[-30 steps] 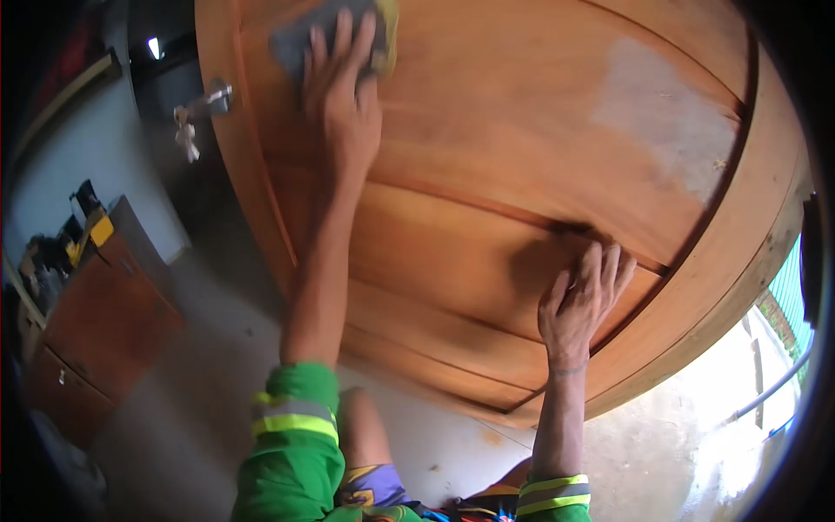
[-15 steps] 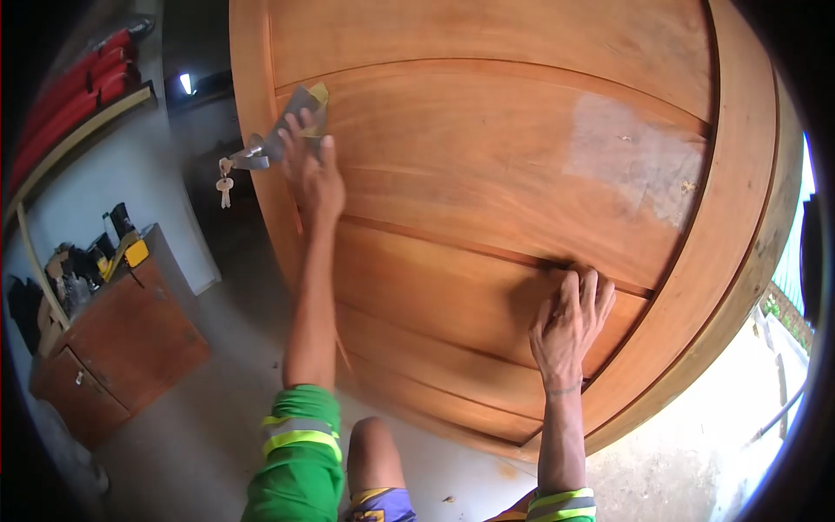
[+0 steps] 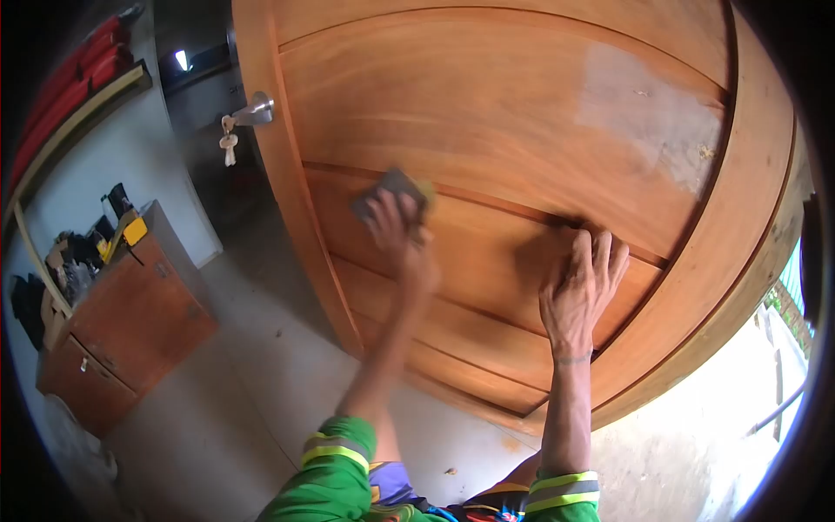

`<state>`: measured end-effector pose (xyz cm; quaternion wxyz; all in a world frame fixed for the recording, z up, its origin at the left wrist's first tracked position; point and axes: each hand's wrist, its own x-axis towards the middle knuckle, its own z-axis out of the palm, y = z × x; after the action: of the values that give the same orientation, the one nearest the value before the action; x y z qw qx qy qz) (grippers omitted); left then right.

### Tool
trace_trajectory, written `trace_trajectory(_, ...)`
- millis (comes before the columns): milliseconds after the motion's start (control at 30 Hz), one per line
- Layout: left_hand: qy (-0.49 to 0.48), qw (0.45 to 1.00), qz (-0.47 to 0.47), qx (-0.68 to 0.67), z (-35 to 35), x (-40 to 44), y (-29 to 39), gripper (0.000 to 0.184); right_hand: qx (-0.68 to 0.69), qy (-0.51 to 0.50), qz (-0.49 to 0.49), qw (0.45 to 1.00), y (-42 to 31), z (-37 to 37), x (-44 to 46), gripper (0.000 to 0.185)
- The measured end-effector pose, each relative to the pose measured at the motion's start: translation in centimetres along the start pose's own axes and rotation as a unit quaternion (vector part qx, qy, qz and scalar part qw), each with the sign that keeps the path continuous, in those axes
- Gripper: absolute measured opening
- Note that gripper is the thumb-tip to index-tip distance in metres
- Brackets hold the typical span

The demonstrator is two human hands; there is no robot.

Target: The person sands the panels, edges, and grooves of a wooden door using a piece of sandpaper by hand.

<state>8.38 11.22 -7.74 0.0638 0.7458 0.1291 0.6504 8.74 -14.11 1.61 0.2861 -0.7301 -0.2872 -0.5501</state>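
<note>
A wooden panel door fills most of the head view. My left hand, somewhat blurred, presses a piece of sandpaper against the door beside a horizontal moulding. The sandpaper is dark grey with a yellowish edge. Farther right, my right hand has its fingers bent and hooked at the moulding's ledge, the tips partly hidden. A metal door handle with keys hanging from it is at the door's left edge. A pale, scuffed patch marks the upper right panel.
On the left stands a brown cabinet with tools and bags on top. Red packs lie on a shelf above it. Grey floor lies below, and bright daylight comes in at the right.
My left hand has moved down and right with the sandpaper, from near the handle to the lower moulding. The right hand keeps its place on the ledge. The view has shifted slightly.
</note>
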Motion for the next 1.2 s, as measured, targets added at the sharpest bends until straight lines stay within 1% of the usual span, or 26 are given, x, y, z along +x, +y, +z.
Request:
trace_trajectory(67,0.013,1.0,0.014,0.001,0.2,-0.7,4.7,0.051,-0.005,-0.001,-0.013,1.0,-0.1,-0.2,-0.2,0.038)
trace_trajectory(133,-0.017,0.994,0.09,-0.06,-3.1,6.5,6.1,0.049,-0.012,0.001,-0.023,1.0,0.1,0.0,-0.3,0.038)
trace_trajectory(167,0.025,0.996,0.05,-0.074,-3.3,9.7,5.2,0.049,-0.014,0.0,-0.029,0.999,0.3,0.3,-0.5,0.038)
trace_trajectory(200,0.066,0.994,0.013,-0.088,-3.3,13.0,3.6,0.05,-0.022,-0.015,-0.013,1.0,0.2,0.3,-0.5,0.038)
trace_trajectory(233,0.101,0.99,-0.035,-0.096,-3.7,13.6,1.5,0.05,-0.023,-0.007,-0.014,1.0,-0.1,0.5,-0.2,0.038)
trace_trajectory(300,0.018,0.981,-0.062,-0.181,-1.6,7.2,-4.9,0.051,-0.022,-0.003,-0.013,1.0,0.2,0.7,-0.3,0.037)
trace_trajectory(367,-0.02,0.991,-0.11,-0.079,-1.2,0.4,-7.8,0.053,-0.039,-0.014,-0.01,0.999,0.0,0.6,-0.6,0.036)
trace_trajectory(433,-0.051,0.987,-0.151,0.016,-0.7,-3.8,-9.5,0.054,-0.057,-0.008,-0.016,0.998,0.0,0.5,-0.2,0.035)
trace_trajectory(467,-0.068,0.98,-0.173,0.074,-1.3,-4.7,-10.4,0.055,-0.055,-0.007,-0.019,0.998,-0.1,0.5,-0.2,0.035)
trace_trajectory(500,-0.061,0.992,-0.112,-0.017,-2.3,-1.4,-9.1,0.056,-0.052,-0.008,-0.024,0.998,-0.2,0.7,-0.1,0.035)
trace_trajectory(533,-0.053,0.991,-0.051,-0.109,-3.2,4.0,-6.6,0.057,-0.04,0.003,-0.027,0.999,-0.4,0.8,-0.1,0.034)
trace_trajectory(567,-0.005,0.991,-0.032,-0.128,-3.8,8.6,-4.7,0.057,-0.035,-0.008,-0.031,0.999,-0.4,0.7,0.0,0.033)
trace_trajectory(600,0.042,0.988,-0.009,-0.146,-3.9,11.3,-4.0,0.057,-0.032,-0.018,-0.032,0.999,-0.4,0.4,0.1,0.032)
trace_trajectory(700,0.065,0.989,-0.07,-0.109,-2.0,9.8,-6.1,0.056,-0.048,-0.022,-0.031,0.998,-0.3,0.5,-0.2,0.031)
trace_trajectory(733,0.056,0.984,-0.122,-0.116,-1.2,5.9,-6.7,0.056,-0.054,-0.009,-0.034,0.998,-0.3,0.9,-0.1,0.031)
trace_trajectory(767,0.042,0.976,-0.175,-0.122,-0.8,-0.4,-7.0,0.055,-0.059,0.0,-0.035,0.998,-0.3,1.1,-0.2,0.031)
trace_trajectory(800,0.015,0.97,-0.206,-0.125,-1.0,-6.0,-7.4,0.055,-0.058,-0.005,-0.028,0.998,-0.4,0.9,-0.6,0.03)
trace_trajectory(833,-0.006,0.963,-0.236,-0.131,-0.9,-8.8,-7.5,0.054,-0.058,-0.005,-0.025,0.998,-0.3,0.9,-0.5,0.029)
trace_trajectory(900,-0.023,0.989,-0.149,0.0,-1.9,-3.8,-7.6,0.053,-0.067,-0.003,-0.026,0.997,-0.6,1.0,-0.4,0.029)
trace_trajectory(933,-0.038,0.991,-0.108,0.071,-3.0,-0.2,-7.7,0.052,-0.074,-0.005,-0.029,0.997,-0.6,0.9,-0.5,0.029)
trace_trajectory(1000,0.073,0.989,-0.116,-0.05,-3.1,9.8,-6.8,0.051,-0.08,-0.022,-0.035,0.996,0.1,0.9,-0.5,0.028)
trace_trajectory(1100,0.12,0.981,-0.108,-0.109,-2.8,10.2,-7.7,0.051,-0.081,-0.038,-0.024,0.996,-0.4,0.6,-0.2,0.028)
trace_trajectory(1133,0.088,0.97,-0.169,-0.152,-2.3,7.6,-8.2,0.05,-0.082,-0.04,-0.023,0.996,-0.3,0.7,-0.2,0.029)
trace_trajectory(1167,0.052,0.952,-0.231,-0.192,-1.4,2.3,-9.6,0.051,-0.088,-0.033,-0.03,0.995,-0.2,0.6,-0.3,0.03)
trace_trajectory(1200,0.004,0.946,-0.286,-0.153,1.4,-4.3,-13.2,0.053,-0.091,-0.026,-0.035,0.995,-0.1,0.8,-0.3,0.03)
